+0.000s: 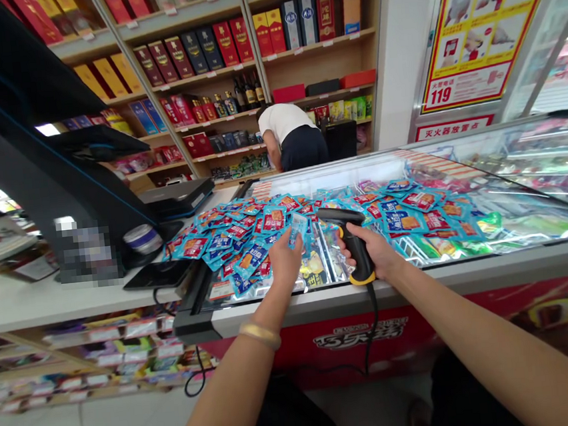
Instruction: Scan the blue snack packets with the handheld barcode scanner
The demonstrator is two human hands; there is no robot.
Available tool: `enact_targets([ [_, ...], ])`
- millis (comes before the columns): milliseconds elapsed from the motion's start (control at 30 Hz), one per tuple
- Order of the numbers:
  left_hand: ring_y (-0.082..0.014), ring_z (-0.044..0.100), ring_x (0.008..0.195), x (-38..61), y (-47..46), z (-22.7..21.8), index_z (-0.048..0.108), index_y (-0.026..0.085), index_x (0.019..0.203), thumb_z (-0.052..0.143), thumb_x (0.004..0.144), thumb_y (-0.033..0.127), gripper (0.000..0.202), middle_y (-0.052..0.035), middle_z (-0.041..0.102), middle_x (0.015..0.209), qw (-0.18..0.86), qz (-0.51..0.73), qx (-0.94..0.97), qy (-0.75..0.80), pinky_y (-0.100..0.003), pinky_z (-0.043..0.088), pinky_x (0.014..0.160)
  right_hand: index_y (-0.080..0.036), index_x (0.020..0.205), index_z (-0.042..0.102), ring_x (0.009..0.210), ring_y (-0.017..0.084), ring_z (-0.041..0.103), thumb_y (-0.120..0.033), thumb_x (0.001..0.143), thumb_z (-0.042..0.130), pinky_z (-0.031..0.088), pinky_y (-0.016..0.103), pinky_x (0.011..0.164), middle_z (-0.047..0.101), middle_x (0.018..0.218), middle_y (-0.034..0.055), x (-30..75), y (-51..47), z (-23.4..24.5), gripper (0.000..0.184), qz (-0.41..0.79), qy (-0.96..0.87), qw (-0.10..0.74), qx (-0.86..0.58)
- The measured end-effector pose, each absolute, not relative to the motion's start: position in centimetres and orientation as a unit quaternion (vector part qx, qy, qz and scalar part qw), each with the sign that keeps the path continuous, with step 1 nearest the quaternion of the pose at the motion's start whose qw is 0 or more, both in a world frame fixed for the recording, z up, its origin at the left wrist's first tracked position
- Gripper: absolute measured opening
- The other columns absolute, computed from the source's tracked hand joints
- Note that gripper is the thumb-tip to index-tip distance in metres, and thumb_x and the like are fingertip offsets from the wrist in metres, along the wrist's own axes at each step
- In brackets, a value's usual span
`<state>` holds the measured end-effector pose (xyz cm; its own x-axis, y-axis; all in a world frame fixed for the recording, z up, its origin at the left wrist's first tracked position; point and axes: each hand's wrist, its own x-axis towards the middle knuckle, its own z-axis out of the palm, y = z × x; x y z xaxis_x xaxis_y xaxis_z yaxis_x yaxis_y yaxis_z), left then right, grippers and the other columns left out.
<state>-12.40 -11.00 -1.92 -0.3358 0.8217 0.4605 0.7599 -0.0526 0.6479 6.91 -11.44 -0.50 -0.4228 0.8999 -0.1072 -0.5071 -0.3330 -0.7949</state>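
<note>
My right hand (372,250) is wrapped round the handle of a black and yellow barcode scanner (361,252), whose head points left. Between the fingers of my left hand (285,256) is a small blue snack packet (297,226), its pale printed back facing me. The scanner's head is just right of this packet, with a gap between them. A heap of blue and red snack packets (236,234) spreads over the glass top on the left. Another heap of such packets (414,210) lies to the right of the scanner. A cable hangs down from the scanner's handle.
The packets rest on the glass lid of a chest freezer (339,291). At the left is a counter (96,301) with a black checkout terminal (55,128) and a jar (22,258). Behind the freezer a person (296,131) bends before shelves (210,73) of boxed bottles.
</note>
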Motion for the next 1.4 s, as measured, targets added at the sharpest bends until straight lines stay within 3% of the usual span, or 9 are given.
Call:
enact_targets([
  [667,-0.0165,0.063,0.064,-12.8,-10.9,-2.4,0.071,0.016,0.09,0.054,0.086,0.032,0.024,-0.0045,0.07,0.071,0.033,0.46,0.586,0.666,-0.028,0.048,0.072,-0.016,0.078,0.06,0.045,0.008,0.045,-0.036,0.083,0.061,0.04,0.017,0.035,0.055,0.062,0.0012,7.7,-11.3,-0.5,0.021,0.779,-0.36,0.444,-0.257],
  [1033,-0.0177,0.063,0.059,-11.8,-11.1,-1.7,0.068,0.017,0.118,0.053,0.089,0.03,0.035,-0.0074,0.074,0.077,-0.023,0.419,0.647,0.637,-0.028,0.049,0.066,-0.018,0.08,0.057,0.048,0.008,0.045,-0.039,0.084,0.06,0.039,0.015,0.037,0.053,0.065,0.0005,10.4,-11.7,0.7,0.021,0.775,-0.307,0.497,-0.242],
  [1100,-0.0186,0.067,0.066,-10.2,-10.8,-1.4,0.065,0.019,0.123,0.05,0.091,0.028,0.037,-0.0075,0.075,0.083,-0.025,0.405,0.693,0.596,-0.028,0.051,0.07,-0.018,0.079,0.056,0.048,0.008,0.044,-0.04,0.083,0.06,0.039,0.016,0.037,0.052,0.065,0.0007,12.6,-11.6,0.9,0.022,0.748,-0.318,0.527,-0.248],
  [1233,-0.0204,0.068,0.101,-4.6,-9.3,-1.0,0.056,0.025,0.134,0.041,0.095,0.023,0.042,-0.0077,0.07,0.118,0.014,0.373,0.785,0.495,-0.032,0.052,0.089,-0.019,0.082,0.058,0.049,0.01,0.045,-0.041,0.081,0.062,0.041,0.018,0.037,0.052,0.066,0.001,17.6,-10.9,0.9,0.022,0.68,-0.327,0.601,-0.263],
  [1300,-0.0213,0.059,0.12,-1.4,-8.5,-1.1,0.045,0.027,0.142,0.041,0.095,0.023,0.047,-0.008,0.061,0.134,0.043,0.328,0.821,0.465,-0.036,0.048,0.1,-0.02,0.082,0.058,0.049,0.011,0.045,-0.041,0.08,0.062,0.041,0.019,0.037,0.052,0.065,0.0008,19.8,-10.6,0.8,0.022,0.654,-0.307,0.634,-0.277],
  [1400,-0.0311,0.033,0.143,2.7,-7.5,-1.6,0.033,0.032,0.148,0.054,0.091,0.04,0.062,-0.0102,0.039,0.153,0.066,0.211,0.847,0.483,-0.051,0.034,0.112,-0.02,0.08,0.057,0.048,0.01,0.045,-0.041,0.079,0.063,0.042,0.019,0.037,0.051,0.063,0.0005,22.2,-10.1,0.3,0.022,0.64,-0.263,0.658,-0.298],
])
